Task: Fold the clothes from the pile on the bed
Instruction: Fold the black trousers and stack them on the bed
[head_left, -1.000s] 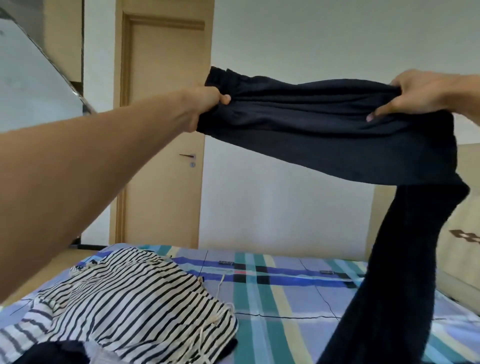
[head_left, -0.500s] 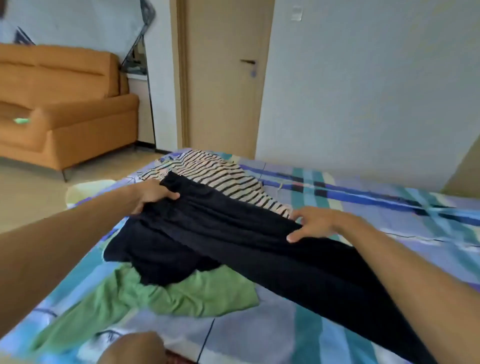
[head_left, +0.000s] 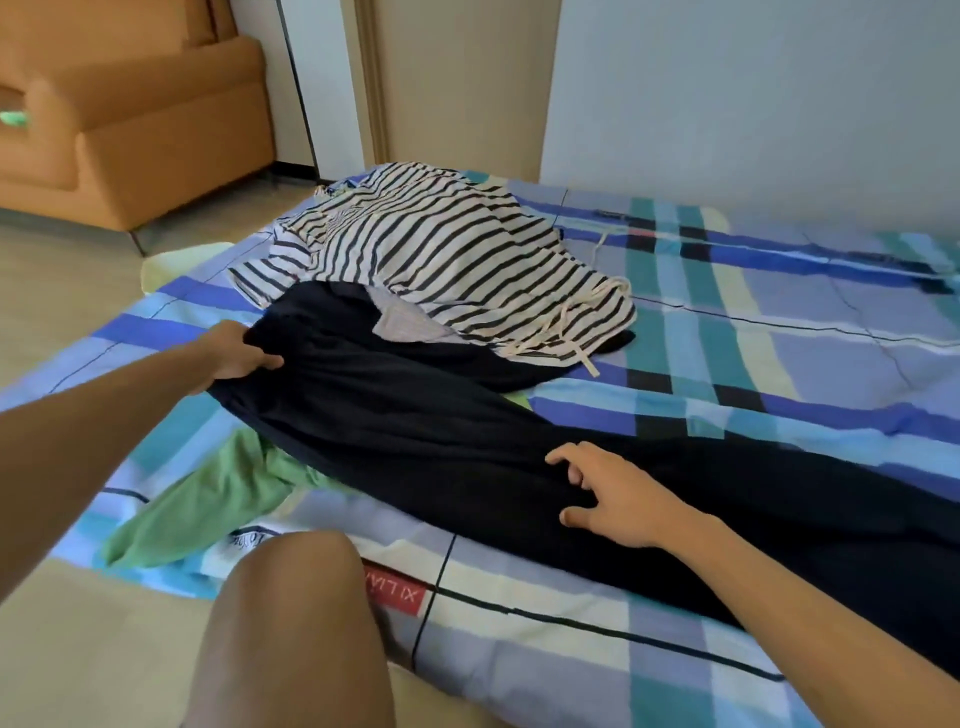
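Dark navy trousers (head_left: 447, 441) lie stretched across the plaid bed sheet (head_left: 779, 364), running from upper left to lower right. My left hand (head_left: 236, 353) pinches the waistband end at the left. My right hand (head_left: 613, 493) rests flat on the trouser leg with its fingers spread. Behind the trousers sits the pile: a black-and-white striped garment (head_left: 441, 249) with drawstrings on top of other dark cloth. A green garment (head_left: 208, 499) lies partly under the trousers near the front left edge of the bed.
My knee (head_left: 296, 623) is at the bed's near edge. An orange sofa (head_left: 130, 119) stands at the back left across the wooden floor. A door and a white wall are behind the bed.
The trousers, held up in the air a second ago, have come down flat on the bed. My right hand has let go of them and slid down the leg.
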